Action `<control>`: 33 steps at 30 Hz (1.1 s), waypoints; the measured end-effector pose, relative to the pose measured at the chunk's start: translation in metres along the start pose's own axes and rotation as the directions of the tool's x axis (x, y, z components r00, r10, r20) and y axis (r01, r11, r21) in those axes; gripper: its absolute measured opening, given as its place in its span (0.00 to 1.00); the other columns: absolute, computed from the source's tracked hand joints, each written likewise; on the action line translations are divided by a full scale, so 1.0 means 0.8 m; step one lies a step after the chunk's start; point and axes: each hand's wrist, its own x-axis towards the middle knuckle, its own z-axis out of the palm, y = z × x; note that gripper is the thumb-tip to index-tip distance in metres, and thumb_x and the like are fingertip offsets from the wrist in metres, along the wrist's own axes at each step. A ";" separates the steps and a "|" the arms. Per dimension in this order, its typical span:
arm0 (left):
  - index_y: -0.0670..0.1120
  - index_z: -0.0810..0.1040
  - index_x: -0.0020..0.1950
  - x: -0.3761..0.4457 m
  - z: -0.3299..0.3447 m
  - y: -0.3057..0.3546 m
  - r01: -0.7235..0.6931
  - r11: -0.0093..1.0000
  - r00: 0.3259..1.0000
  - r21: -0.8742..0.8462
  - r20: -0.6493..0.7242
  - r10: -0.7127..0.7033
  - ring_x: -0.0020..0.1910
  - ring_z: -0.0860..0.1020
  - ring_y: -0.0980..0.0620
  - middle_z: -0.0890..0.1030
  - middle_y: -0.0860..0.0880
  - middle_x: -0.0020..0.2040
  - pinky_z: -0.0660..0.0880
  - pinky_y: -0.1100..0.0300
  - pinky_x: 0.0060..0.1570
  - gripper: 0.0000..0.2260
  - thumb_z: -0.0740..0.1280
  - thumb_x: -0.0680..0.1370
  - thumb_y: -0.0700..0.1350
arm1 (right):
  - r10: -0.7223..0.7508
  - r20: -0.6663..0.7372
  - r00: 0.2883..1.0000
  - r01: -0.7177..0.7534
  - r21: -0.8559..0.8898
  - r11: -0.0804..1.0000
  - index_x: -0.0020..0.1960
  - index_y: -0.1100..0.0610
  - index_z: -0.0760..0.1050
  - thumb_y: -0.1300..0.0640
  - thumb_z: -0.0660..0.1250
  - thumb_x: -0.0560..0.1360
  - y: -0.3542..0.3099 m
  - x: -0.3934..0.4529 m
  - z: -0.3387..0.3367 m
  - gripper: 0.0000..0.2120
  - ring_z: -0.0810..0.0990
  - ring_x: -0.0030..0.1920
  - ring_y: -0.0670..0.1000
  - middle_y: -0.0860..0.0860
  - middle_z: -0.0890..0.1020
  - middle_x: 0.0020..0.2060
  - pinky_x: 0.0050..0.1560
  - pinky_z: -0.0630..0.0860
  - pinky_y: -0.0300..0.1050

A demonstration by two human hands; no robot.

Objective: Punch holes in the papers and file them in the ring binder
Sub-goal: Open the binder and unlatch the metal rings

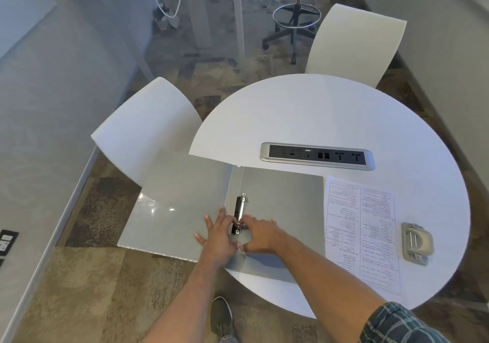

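We count one open ring binder [277, 205] at the table's [317, 110] 7 o'clock edge, one printed paper stack [362, 231] and one hole punch [416, 243] at 4 o'clock. Left hand [218, 237] presses flat, fingers spread; right hand [260, 233] pinches the ring mechanism [240, 214].

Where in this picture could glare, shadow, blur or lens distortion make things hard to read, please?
Head view: glare spots sit on the open ring binder left cover; the right hand and its forearm cast a soft shadow on the right cover; wide-angle bending curves the walls and floor edges; the hole punch looks smeared; print on the papers is too small to read.
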 end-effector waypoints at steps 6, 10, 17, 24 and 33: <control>0.60 0.68 0.54 0.005 -0.013 0.012 0.035 0.999 0.994 0.021 0.103 -0.037 0.81 0.34 0.39 0.41 0.62 0.83 0.37 0.20 0.67 0.19 0.74 0.75 0.42 | 0.047 0.078 0.996 -0.062 0.193 0.979 0.68 0.50 0.73 0.49 0.75 0.72 -0.001 0.014 -0.022 0.26 0.78 0.65 0.54 0.49 0.80 0.65 0.68 0.72 0.53; 0.58 0.68 0.51 0.003 -0.012 0.015 0.040 0.999 0.996 0.023 0.082 -0.041 0.81 0.35 0.39 0.42 0.63 0.83 0.38 0.20 0.66 0.19 0.74 0.74 0.39 | 0.047 0.107 0.993 -0.072 0.239 0.968 0.67 0.53 0.75 0.53 0.73 0.76 0.000 0.017 -0.026 0.20 0.78 0.64 0.54 0.52 0.81 0.64 0.67 0.73 0.50; 0.55 0.70 0.53 0.002 -0.018 0.014 0.029 0.999 0.994 0.031 0.106 -0.032 0.82 0.36 0.40 0.43 0.63 0.83 0.41 0.20 0.67 0.17 0.74 0.74 0.41 | 0.086 0.040 0.995 -0.094 0.272 0.958 0.65 0.50 0.73 0.56 0.71 0.74 0.007 0.012 -0.012 0.20 0.74 0.54 0.48 0.42 0.79 0.51 0.67 0.68 0.53; 0.55 0.70 0.52 0.001 -0.023 0.014 0.034 0.999 0.992 0.023 0.120 -0.037 0.82 0.37 0.41 0.44 0.65 0.82 0.43 0.20 0.68 0.17 0.75 0.74 0.41 | 0.097 0.048 0.994 -0.107 0.294 0.950 0.64 0.48 0.73 0.60 0.69 0.73 0.012 0.006 -0.013 0.21 0.75 0.54 0.49 0.40 0.78 0.47 0.68 0.66 0.53; 0.56 0.68 0.46 0.004 -0.017 0.013 0.054 0.998 0.995 0.008 0.080 -0.055 0.82 0.39 0.41 0.46 0.65 0.82 0.43 0.22 0.69 0.19 0.76 0.72 0.40 | 0.108 0.072 0.992 -0.128 0.389 0.912 0.61 0.42 0.75 0.64 0.66 0.68 0.025 0.006 -0.006 0.27 0.77 0.65 0.47 0.41 0.82 0.61 0.75 0.66 0.54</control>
